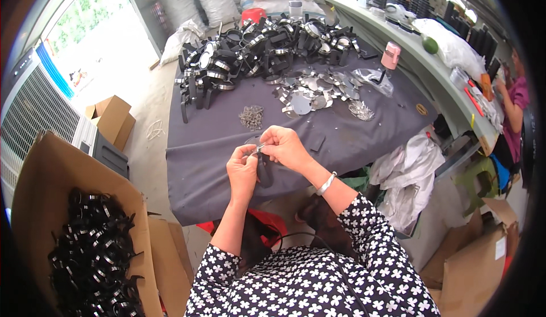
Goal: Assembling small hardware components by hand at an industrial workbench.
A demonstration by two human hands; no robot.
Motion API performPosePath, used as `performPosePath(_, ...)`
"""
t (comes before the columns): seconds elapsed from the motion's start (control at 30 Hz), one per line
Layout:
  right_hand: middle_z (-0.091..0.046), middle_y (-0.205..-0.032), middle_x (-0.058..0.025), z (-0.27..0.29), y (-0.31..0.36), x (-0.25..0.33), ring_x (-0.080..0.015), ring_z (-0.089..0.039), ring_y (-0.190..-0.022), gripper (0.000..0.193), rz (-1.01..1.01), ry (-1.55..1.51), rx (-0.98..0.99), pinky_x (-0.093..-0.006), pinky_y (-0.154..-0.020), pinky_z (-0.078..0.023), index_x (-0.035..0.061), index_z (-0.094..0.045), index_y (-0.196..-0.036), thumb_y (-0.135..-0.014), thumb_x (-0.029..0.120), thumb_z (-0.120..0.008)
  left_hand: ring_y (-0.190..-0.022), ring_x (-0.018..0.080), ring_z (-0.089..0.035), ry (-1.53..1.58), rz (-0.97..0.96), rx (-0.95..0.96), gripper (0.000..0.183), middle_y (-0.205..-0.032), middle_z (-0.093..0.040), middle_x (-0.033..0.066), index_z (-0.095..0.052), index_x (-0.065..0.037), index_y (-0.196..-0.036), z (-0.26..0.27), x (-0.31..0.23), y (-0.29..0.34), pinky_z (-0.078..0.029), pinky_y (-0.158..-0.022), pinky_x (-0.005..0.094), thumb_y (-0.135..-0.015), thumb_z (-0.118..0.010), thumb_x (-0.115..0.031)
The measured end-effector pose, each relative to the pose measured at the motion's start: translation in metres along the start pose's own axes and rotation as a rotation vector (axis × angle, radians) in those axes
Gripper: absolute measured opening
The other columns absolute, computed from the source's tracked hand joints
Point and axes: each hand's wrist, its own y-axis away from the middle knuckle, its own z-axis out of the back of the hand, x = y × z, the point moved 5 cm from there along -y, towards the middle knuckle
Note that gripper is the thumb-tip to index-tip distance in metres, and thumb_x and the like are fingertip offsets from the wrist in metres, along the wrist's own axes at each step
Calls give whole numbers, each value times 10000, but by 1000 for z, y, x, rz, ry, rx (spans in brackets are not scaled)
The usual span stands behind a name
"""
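Observation:
Near the front of the cloth-covered table, my left hand [243,168] is closed around a black handle [264,176] with a small metal fitting at its top. My right hand [286,146], with a silver bangle at the wrist, pinches at that fitting, its fingertips meeting those of the left. What lies between the right fingertips is too small to make out. Just beyond my hands sits a small heap of grey screw-like pieces [251,118]. Farther right are scattered flat metal discs [318,92] and a little pile of shiny silver pieces [360,111].
A large heap of black handles with metal rings [267,47] covers the table's far side. A pink cup [391,55] and a clear plastic bag [375,81] stand right. At left, a cardboard box [133,220] holds similar parts. Another person [516,104] sits at the right-hand bench.

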Motion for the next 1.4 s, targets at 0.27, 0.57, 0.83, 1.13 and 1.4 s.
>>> performPosePath(0.27, -609, -707, -4, 3, -1, -4, -34, -529, -558, 163, -1, -49, -32, -196, -473, -427, 21, -596, -941, -790, 10, -653, -494, 60, -526, -23, 1, 5, 156, -687, -639, 57, -589, -22, -1030, -3, 1, -1, -382, -383, 205, -886, -527, -30)
performPosePath(0.57, -562, -784, -63, 6, -7, 7, -196, -552, -782, 202, 402, 410, 175, -310, -673, -459, 54, -645, -785, -684, 185, -761, -624, 105, -594, 154, -4, 90, 156, -777, -635, 63, -618, 18, -981, 0, -3, 5, -474, -566, 222, -869, -510, 25)
performPosePath(0.83, -567, -746, -70, 9, -14, 10, -187, -573, -717, 233, 417, 450, 215, -315, -642, -474, 57, -638, -754, -648, 202, -786, -599, 129, -606, 133, 75, 78, 169, -777, -640, 74, -595, 12, -1031, -4, -12, 10, -507, -505, 251, -877, -527, 10)
performPosePath(1.13, -552, -762, -59, 7, -13, 9, -149, -563, -707, 219, 389, 450, 198, -288, -615, -467, 35, -627, -760, -660, 146, -786, -429, 164, -536, 71, 266, 29, 50, -679, -571, 86, -525, -10, -855, 5, -11, 2, -479, -390, 282, -858, -567, -36)
performPosePath(1.4, -564, -743, -64, -1, -17, 5, -182, -559, -681, 270, 397, 478, 223, -316, -600, -453, 37, -598, -736, -645, 194, -797, -413, 162, -526, 107, 245, 56, 39, -686, -577, 90, -529, -20, -826, 16, -7, -2, -448, -358, 280, -841, -559, -1)
